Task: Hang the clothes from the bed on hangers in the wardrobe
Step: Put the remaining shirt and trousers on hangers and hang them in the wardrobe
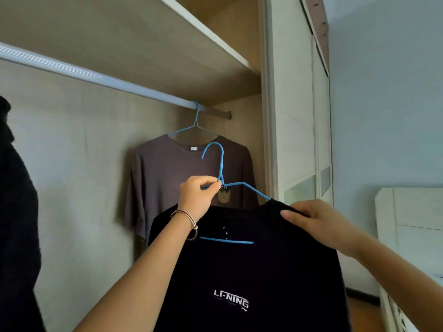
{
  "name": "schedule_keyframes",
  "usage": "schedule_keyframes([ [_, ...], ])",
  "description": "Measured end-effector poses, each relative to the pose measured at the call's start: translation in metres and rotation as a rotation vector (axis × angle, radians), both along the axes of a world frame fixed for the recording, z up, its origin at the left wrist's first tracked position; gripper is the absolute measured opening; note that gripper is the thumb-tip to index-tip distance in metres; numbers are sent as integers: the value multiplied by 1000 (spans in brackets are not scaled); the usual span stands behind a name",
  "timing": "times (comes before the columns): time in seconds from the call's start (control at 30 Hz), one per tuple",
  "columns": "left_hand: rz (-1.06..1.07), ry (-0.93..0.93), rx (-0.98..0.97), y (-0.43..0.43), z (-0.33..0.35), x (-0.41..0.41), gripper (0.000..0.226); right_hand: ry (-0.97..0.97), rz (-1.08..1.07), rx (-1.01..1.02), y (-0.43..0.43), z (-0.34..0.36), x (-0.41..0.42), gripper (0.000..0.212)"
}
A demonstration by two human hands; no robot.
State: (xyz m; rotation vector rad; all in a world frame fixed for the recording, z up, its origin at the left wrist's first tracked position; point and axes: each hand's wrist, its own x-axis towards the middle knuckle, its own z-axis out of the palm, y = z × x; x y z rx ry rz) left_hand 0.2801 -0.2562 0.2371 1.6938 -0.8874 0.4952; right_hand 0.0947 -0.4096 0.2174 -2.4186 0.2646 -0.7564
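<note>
1. Presently held up before the open wardrobe (84, 164): black T-shirt (251, 271), chest print reading LI-NING, draped on a blue hanger (222, 164), not yet hooked on the rail (100, 79).
2. Found left hand (197, 197) raised, thumb and fingers pinched on the blue hanger just below its hook; bracelet (195, 227) on that wrist.
3. Found right hand (318, 224) apart from the left, thumb and fingers clamped on the black T-shirt's shoulder cloth at the end of the hanger's right arm.
4. Noted hook free in the air, below the rail and in front of a grey-brown T-shirt (167, 178); lower bar visible through the neck opening.
5. Recorded grey-brown T-shirt hanging on a second blue hanger (196, 118), hooked over the rail near its right end bracket.
6. Logged shelf (107, 39) directly above the rail, dark garment (16, 224) at the left edge of view, sliding door (294, 116) right of the compartment, white furniture (417, 212) further right.
</note>
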Motion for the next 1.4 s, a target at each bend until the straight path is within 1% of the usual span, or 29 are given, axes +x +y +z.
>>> schedule_keyframes([
  [0.07,173,-35,22,-17,12,21,22,-43,32,14,-17,14,37,38],
  [0.1,216,-13,18,-23,19,30,28,-81,57,19,-23,23,55,39],
  [0.13,200,49,-4,-29,28,37,37,-123,80,19,-27,32,73,41],
  [0.2,41,196,-73,-36,46,49,57,-185,110,6,-29,51,106,40],
  [0.27,-44,249,-138,-44,66,62,69,-231,144,9,-29,70,138,40],
  [0.4,22,209,-189,-58,108,98,61,-306,148,26,-27,101,197,39],
  [0.5,23,228,-213,-61,138,119,57,-356,150,125,-27,124,235,38],
  [0.53,56,223,-201,-61,147,127,51,-370,147,165,-27,133,247,38],
  [0.57,86,221,-191,-59,154,135,39,-380,144,196,-27,142,258,39],
  [0.6,93,226,-178,-58,160,142,27,-385,142,221,-28,151,269,39],
  [0.63,63,246,-159,-59,166,148,23,-391,141,235,-29,160,278,39],
  [0.7,-32,282,-113,-63,174,159,31,-395,146,254,-29,173,296,35],
  [0.73,-47,257,-103,-67,177,166,29,-389,153,254,-28,177,304,33],
  [0.77,-35,215,-97,-71,181,173,20,-381,164,244,-29,180,312,31],
  [0.8,-9,181,-95,-75,183,181,13,-370,173,236,-30,182,320,32],
  [0.83,26,152,-94,-78,184,189,12,-357,185,238,-31,181,327,35],
  [0.93,102,162,-52,-80,178,211,13,-282,228,220,-32,172,344,40],
  [1.0,116,179,-27,-79,168,220,23,-252,266,182,-36,164,349,36],
  [1.03,110,179,-39,-79,162,221,24,-255,305,187,-39,161,352,31],
  [1.13,94,178,-156,-81,146,219,14,-326,419,273,-49,150,353,18],
  [1.2,153,146,-207,-82,127,220,16,-448,474,305,-52,138,348,7],
  [1.23,202,115,-184,-82,113,220,22,-516,480,290,-53,132,344,6],
  [1.3,245,65,-59,-82,80,213,39,-609,471,202,-53,121,337,17],
  [1.37,177,84,20,-81,46,200,57,-615,491,164,-51,114,334,26],
  [1.4,130,101,39,-80,30,194,66,-597,524,205,-50,111,333,29],
])
